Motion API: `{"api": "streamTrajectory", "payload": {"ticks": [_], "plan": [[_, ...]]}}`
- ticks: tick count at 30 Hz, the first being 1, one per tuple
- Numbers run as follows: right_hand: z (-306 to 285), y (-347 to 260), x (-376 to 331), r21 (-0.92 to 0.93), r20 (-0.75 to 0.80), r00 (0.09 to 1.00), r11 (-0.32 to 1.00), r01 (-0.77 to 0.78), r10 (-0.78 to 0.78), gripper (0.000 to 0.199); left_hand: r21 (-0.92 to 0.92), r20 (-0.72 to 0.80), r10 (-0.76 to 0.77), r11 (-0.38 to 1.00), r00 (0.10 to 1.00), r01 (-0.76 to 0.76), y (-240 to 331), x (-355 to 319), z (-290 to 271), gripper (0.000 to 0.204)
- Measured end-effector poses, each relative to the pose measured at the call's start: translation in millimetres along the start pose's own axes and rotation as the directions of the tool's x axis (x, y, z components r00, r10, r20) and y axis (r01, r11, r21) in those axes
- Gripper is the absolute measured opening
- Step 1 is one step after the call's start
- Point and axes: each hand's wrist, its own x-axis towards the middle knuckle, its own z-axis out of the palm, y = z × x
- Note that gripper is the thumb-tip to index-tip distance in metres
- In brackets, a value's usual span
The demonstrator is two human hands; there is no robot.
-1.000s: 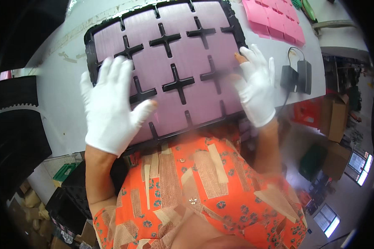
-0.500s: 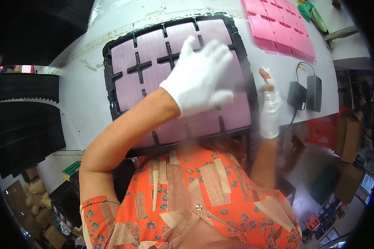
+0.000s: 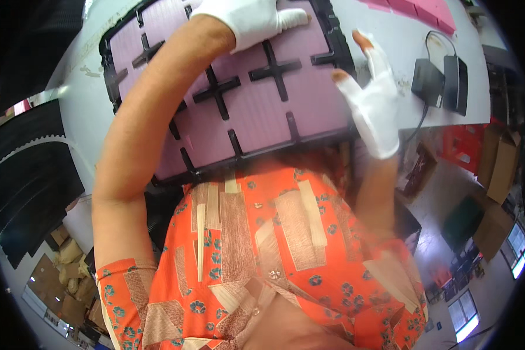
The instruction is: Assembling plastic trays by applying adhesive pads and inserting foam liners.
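The black tray with its pink sheets is lying flat on the pale table right in front of me, its near edge touching my orange patterned shirt. I am judging it to be light but broad and a little bendy, a thin moulded frame with raised black crosses keeping the pink pieces apart, so it is asking for two hands on opposite rims rather than one corner. The pink pieces look soft and foamy, easy to dent, and loose enough to slide if I am tipping the tray.

My left hand, in a white glove, is reaching across to the far part of the tray and lying flat on the pink surface, fingers together and the thumb stuck out to the side, gripping nothing. My right hand is hovering at the tray's right rim, gloved with the fingertips bare, fingers loosely apart and half curled, holding nothing; whether it is brushing the rim I cannot tell.

Beyond it a black power adapter with its cable is sitting on the table, and more pink sheets are lying at the far edge.
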Motion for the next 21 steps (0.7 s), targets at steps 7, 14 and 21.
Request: {"api": "streamTrajectory", "payload": {"ticks": [7, 14, 21], "plan": [[-15, -20, 11, -0.267, 0.235, 0.961, 0.940, 0.211, -0.149, 0.084, 0.057, 0.009, 0.016, 0.998, 1.000, -0.016, -6, 4, 10, 0.059], [-4, -11, -2, 0.050, 0.175, 0.983, 0.998, 0.040, -0.048, 0.077, -0.128, -0.001, 0.024, 0.992, 1.000, -0.024, -8, -22, -27, 0.058], [2, -4, 3, -0.070, 0.081, 0.983, 0.985, -0.158, 0.164, 0.029, -0.311, 0.379, -0.004, 0.941, 0.926, 0.132, 62, -144, -54, 0.089]]}}
